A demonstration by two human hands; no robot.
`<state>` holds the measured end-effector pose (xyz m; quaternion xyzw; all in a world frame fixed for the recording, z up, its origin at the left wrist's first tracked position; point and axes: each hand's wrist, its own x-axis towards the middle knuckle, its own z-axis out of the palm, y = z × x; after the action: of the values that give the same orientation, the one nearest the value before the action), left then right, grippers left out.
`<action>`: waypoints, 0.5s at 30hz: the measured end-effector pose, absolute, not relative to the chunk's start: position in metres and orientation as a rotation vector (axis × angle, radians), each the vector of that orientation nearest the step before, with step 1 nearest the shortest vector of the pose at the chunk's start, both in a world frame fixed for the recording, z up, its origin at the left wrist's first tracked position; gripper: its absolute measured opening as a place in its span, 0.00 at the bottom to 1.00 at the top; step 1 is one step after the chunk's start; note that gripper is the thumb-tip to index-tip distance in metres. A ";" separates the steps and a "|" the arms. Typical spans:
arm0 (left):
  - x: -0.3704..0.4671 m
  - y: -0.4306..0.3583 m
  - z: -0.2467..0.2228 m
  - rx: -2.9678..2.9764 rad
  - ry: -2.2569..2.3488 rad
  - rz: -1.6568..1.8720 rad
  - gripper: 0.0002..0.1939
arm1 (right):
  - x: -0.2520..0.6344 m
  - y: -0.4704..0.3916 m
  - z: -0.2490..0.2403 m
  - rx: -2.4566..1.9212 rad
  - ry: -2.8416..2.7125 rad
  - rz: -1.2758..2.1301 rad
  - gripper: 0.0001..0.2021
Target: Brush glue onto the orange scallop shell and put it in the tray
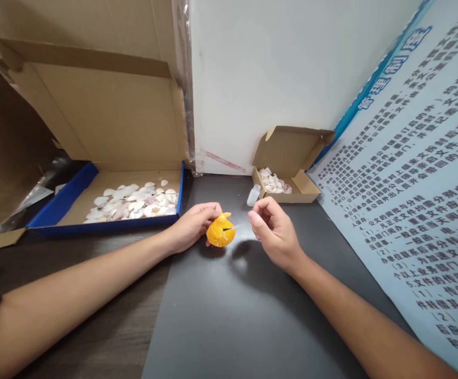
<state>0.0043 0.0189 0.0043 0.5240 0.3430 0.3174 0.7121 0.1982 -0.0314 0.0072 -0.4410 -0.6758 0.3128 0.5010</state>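
An orange-yellow scallop shell, with a dark slit-like mark and white streaks on its face, is held up over the dark grey mat. My left hand grips it from its left side, fingers closed and partly hidden behind it. To the right of the shell, apart from it, my right hand is curled with thumb and fingers drawn together; whether something small is between them cannot be made out. Just beyond the right hand a small clear jar with whitish contents stands tilted-looking on the mat.
At the left, a blue-sided cardboard box with a raised lid holds many pale shells. A smaller brown box at the back right also contains shells. A white panel rises behind, and a printed blue sign leans along the right.
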 end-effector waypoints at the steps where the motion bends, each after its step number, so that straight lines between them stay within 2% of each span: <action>1: 0.004 0.019 0.005 1.167 0.763 0.700 0.12 | 0.198 -0.031 0.006 -1.061 -1.607 0.767 0.07; 15: 0.004 0.020 0.004 1.151 0.790 0.687 0.11 | 0.195 -0.030 0.006 -1.100 -1.696 0.690 0.11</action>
<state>0.0038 0.0205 0.0042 0.5193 0.3561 0.3098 0.7124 0.1946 -0.0303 0.0057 -0.4513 -0.6958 0.2829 0.4818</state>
